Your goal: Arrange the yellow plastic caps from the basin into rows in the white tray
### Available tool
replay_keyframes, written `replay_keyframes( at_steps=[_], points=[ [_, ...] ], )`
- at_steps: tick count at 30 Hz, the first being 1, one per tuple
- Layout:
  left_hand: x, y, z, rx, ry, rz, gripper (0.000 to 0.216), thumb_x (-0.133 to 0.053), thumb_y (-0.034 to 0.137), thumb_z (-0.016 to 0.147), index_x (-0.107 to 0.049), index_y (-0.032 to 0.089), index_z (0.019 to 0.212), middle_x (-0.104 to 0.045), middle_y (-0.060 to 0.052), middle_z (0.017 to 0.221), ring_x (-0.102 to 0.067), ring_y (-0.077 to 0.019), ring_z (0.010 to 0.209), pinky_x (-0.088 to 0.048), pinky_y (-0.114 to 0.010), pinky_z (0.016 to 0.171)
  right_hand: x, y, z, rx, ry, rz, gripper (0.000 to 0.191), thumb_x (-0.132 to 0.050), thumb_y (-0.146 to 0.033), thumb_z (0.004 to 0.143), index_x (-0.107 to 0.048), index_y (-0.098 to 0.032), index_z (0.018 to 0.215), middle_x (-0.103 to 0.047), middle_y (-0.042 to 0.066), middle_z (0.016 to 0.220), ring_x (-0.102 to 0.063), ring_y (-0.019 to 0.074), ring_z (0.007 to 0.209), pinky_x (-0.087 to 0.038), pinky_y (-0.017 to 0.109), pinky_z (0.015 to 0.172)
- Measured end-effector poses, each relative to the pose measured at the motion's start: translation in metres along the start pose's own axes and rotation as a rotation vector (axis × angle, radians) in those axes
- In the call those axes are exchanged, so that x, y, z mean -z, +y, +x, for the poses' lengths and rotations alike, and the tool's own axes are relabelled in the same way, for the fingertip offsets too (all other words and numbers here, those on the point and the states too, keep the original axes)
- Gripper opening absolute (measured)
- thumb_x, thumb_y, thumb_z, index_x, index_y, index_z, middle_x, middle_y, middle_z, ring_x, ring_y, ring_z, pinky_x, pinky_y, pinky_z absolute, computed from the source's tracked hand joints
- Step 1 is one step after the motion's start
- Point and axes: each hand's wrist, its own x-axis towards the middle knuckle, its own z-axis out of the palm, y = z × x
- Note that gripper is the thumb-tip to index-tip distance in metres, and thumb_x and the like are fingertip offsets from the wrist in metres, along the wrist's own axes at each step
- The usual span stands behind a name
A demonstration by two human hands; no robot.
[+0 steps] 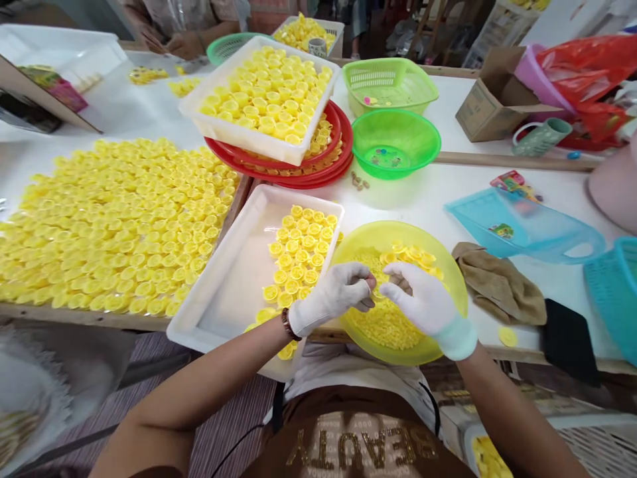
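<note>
Both of my hands wear white gloves with the fingertips cut off. My left hand (334, 296) and my right hand (423, 302) meet over a yellow plastic bowl (450, 279) full of small yellow pieces, with several yellow caps at its far side. The fingers of both hands are pinched together, tip to tip, on something small that I cannot make out. Left of the bowl lies a white tray (233, 279) with rows of yellow caps (301, 249) standing in its right half.
A large spread of yellow caps (114, 219) covers a board at left. A second white tray of caps (263, 93) rests on red plates (343, 143). Green bowl (395, 143), green basket (388, 83), blue scoop (527, 229), brown cloth (497, 285), black phone (570, 342) at right. Another person (184, 26) sits at far end.
</note>
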Motion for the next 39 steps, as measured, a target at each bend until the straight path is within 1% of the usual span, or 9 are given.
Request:
replay_keyframes(
  at_steps=[4,9,14,19,25,28,31,35,39],
  points=[
    [0.046,0.014,-0.032,-0.046,0.203,0.077,0.015,-0.065,0.031,0.086,-0.061,0.016,0.089,-0.07,-0.003,0.071,-0.073,-0.0165,0.065,-0.062,-0.028,0.063,0.006,0.008,0.009,0.017,0.026,0.07,0.033,-0.058,-0.047,0.096,-0.063,-0.022,0.116,-0.073,0.007,0.098,-0.07,0.0231,0.086,-0.057,0.039,0.079],
    [0.13,0.009,-0.07,-0.065,0.621,0.434,0.019,-0.06,0.034,0.089,-0.064,0.016,0.092,-0.07,-0.003,0.077,-0.072,-0.0175,0.07,-0.059,-0.03,0.067,0.01,0.045,0.025,0.014,0.045,-0.193,0.022,-0.056,-0.037,0.096,-0.067,-0.022,0.107,-0.072,0.011,0.108,-0.068,0.0284,0.099,-0.054,0.042,0.087],
    [0.174,-0.017,-0.072,0.005,0.641,0.644,0.023,-0.054,0.035,0.087,-0.065,0.016,0.082,-0.069,-0.003,0.077,-0.068,-0.0178,0.071,-0.053,-0.028,0.066,0.001,0.051,0.045,-0.084,-0.13,-0.65,0.024,-0.054,-0.036,0.097,-0.067,-0.022,0.112,-0.067,0.013,0.119,-0.067,0.029,0.098,-0.05,0.037,0.073],
    [0.173,-0.02,-0.062,0.022,0.629,0.791,0.024,-0.049,0.034,0.083,-0.063,0.017,0.074,-0.068,-0.003,0.072,-0.061,-0.0184,0.069,-0.046,-0.028,0.062,-0.015,0.036,0.061,-0.136,-0.323,-0.928,0.024,-0.046,-0.024,0.1,-0.068,-0.016,0.102,-0.068,0.014,0.109,-0.069,0.026,0.088,-0.044,0.033,0.066],
    [0.168,-0.015,-0.064,-0.015,0.589,0.968,0.03,-0.046,0.035,0.087,-0.061,0.017,0.068,-0.063,-0.004,0.065,-0.055,-0.0168,0.063,-0.042,-0.028,0.059,-0.011,0.031,0.06,-0.134,-0.305,-0.962,0.028,-0.041,-0.021,0.101,-0.069,-0.015,0.1,-0.071,0.014,0.105,-0.07,0.0246,0.087,-0.041,0.03,0.063],
    [0.168,-0.016,-0.061,-0.077,0.577,1.111,0.031,-0.045,0.034,0.088,-0.062,0.018,0.068,-0.064,-0.006,0.069,-0.055,-0.0179,0.064,-0.043,-0.03,0.062,-0.01,0.027,0.058,-0.121,-0.255,-0.931,0.03,-0.042,-0.028,0.103,-0.069,-0.015,0.1,-0.072,0.013,0.103,-0.07,0.025,0.089,-0.041,0.03,0.064],
    [0.163,-0.012,-0.057,-0.113,0.628,1.183,0.028,-0.047,0.033,0.09,-0.067,0.016,0.079,-0.068,-0.01,0.081,-0.061,-0.0222,0.074,-0.048,-0.033,0.07,-0.013,0.026,0.063,-0.16,-0.292,-0.893,0.029,-0.044,-0.021,0.1,-0.071,-0.013,0.099,-0.072,0.015,0.1,-0.07,0.0254,0.085,-0.042,0.031,0.065],
    [0.134,0.004,-0.048,-0.32,0.668,1.12,0.027,-0.05,0.032,0.094,-0.069,0.015,0.105,-0.07,-0.013,0.107,-0.066,-0.0232,0.09,-0.052,-0.037,0.082,-0.01,0.028,0.066,-0.169,-0.302,-0.883,0.03,-0.042,-0.013,0.098,-0.072,-0.014,0.097,-0.072,0.014,0.096,-0.067,0.0217,0.079,-0.041,0.031,0.066],
    [0.075,0.017,-0.027,-0.464,0.404,0.877,0.021,-0.056,0.029,0.094,-0.07,0.017,0.103,-0.074,-0.009,0.098,-0.067,-0.0197,0.086,-0.055,-0.036,0.084,0.001,0.018,0.049,0.112,-0.249,-0.81,0.031,-0.04,-0.026,0.104,-0.069,-0.018,0.097,-0.068,0.009,0.09,-0.061,0.0186,0.076,-0.039,0.03,0.065]
  ],
)
